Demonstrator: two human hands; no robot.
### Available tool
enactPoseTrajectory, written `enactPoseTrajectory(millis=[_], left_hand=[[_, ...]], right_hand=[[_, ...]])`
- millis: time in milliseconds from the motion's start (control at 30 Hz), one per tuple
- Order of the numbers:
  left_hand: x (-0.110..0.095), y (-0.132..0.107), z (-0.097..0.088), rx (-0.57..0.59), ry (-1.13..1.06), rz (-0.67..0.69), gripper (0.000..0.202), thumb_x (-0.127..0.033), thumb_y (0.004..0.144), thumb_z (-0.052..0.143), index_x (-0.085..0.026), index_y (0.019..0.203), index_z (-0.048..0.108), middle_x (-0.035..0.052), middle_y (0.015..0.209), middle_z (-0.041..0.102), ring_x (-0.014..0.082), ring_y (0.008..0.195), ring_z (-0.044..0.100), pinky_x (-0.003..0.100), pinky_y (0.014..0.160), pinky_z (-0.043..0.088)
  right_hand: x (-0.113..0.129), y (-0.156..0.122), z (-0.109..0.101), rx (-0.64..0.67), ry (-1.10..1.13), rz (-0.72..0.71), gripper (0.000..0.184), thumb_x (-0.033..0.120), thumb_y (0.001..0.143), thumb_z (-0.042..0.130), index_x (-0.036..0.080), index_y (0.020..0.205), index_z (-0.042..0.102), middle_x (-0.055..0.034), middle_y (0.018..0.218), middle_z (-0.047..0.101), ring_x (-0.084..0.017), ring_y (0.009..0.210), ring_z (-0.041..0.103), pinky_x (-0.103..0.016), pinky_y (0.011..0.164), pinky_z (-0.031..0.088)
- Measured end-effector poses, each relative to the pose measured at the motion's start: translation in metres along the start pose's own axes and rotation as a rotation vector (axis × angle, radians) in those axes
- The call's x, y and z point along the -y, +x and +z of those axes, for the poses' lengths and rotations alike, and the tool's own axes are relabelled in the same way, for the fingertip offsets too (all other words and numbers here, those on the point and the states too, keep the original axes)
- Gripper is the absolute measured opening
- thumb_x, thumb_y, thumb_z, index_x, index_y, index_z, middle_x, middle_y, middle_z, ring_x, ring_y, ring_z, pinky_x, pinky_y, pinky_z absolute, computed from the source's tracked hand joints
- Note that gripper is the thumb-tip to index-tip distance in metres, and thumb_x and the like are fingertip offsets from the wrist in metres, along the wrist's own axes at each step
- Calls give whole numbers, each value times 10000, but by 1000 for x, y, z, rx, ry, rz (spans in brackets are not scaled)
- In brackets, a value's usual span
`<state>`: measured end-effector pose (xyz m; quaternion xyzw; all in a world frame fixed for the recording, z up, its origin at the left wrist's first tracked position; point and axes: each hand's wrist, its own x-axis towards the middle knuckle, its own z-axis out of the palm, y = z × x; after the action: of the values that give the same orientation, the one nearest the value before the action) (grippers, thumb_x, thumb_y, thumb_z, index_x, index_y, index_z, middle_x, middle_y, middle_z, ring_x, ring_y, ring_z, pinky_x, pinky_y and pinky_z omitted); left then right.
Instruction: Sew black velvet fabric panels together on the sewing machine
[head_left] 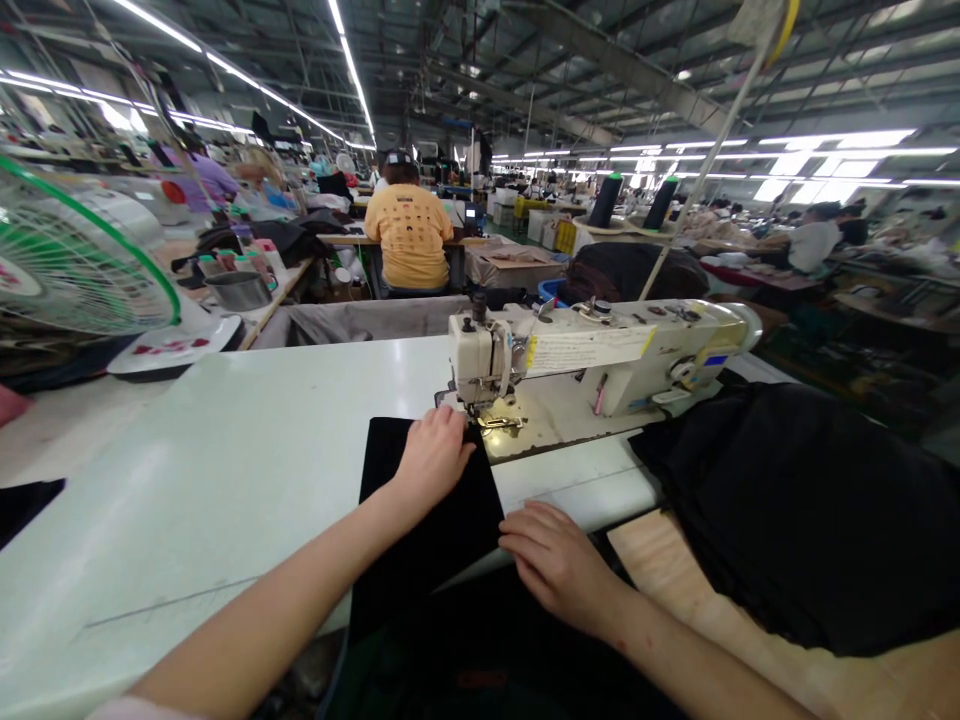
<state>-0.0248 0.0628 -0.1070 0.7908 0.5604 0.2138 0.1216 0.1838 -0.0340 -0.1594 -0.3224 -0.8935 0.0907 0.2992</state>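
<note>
While the left hand [435,455] rests half-open, fingers pressing down on the black fabric [420,545] right beside the head of the sewing machine [637,370], the right hand [559,560] has its fingers nearly together at the fabric's right side, can't tell if pinching. Fabric lies across the near edge of the tabletop [285,430], partly hanging over. Step looks like lining up for stitching; next move probably calls for steady hands and a straight feed. Long axis runs roughly front to back, short end pointing toward the far edge
</note>
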Motion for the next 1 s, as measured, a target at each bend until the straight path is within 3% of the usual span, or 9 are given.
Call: enactPoseTrajectory(millis=[100, 167, 233, 467, 800, 1000], left_hand=[[-14, -62, 8, 227, 0, 337, 86, -137, 871, 580, -190, 885, 646, 58, 943, 643, 226, 907, 594, 352, 827, 500], [-13, -89, 15, 254, 72, 507, 207, -83, 872, 538, -173, 1016, 655, 83, 1025, 659, 238, 968, 601, 369, 867, 526], [-6, -97, 19, 212, 134, 586, 318, -49, 861, 516, -135, 1146, 628, 126, 1131, 653, 263, 1062, 590, 399, 942, 526], [22, -46, 8, 170, 51, 598, 248, -149, 972, 448, -156, 1106, 657, 105, 1062, 677, 225, 992, 617, 368, 869, 562], [52, 7, 4, 122, 29, 553, 294, -179, 983, 422, -158, 1044, 709, 100, 1092, 685, 208, 1029, 631, 343, 922, 540], [68, 35, 6, 107, 87, 487, 299, -175, 961, 439, -169, 1077, 715, 99, 1145, 689, 208, 1098, 625, 347, 1000, 513]], right_hand=[[-1, -2, -3, 31, -30, -23, 373, 65, 895, 501, 197, 1218, 633, -98, 1187, 708, -241, 1108, 636, -479, 1032, 493], [-4, -1, -2, 42, -34, -25, 396, 60, 887, 501, 194, 1235, 633, -99, 1203, 705, -237, 1125, 633, -473, 1042, 489], [-8, 4, 1, 35, -34, -11, 394, 60, 888, 500, 189, 1234, 638, -98, 1212, 705, -233, 1135, 628, -472, 1054, 479], [-36, 41, 12, -7, -10, 24, 341, 89, 912, 533, 220, 1192, 677, -71, 1169, 712, -226, 1101, 614, -446, 1022, 477], [-75, 92, 22, -5, -160, 111, 238, 129, 929, 567, 206, 1076, 739, -87, 1068, 664, -245, 1057, 568, -408, 926, 478], [-75, 103, 28, -23, -204, 187, 243, 147, 939, 557, 195, 1114, 718, -100, 1035, 651, -262, 1018, 567, -439, 907, 484]])
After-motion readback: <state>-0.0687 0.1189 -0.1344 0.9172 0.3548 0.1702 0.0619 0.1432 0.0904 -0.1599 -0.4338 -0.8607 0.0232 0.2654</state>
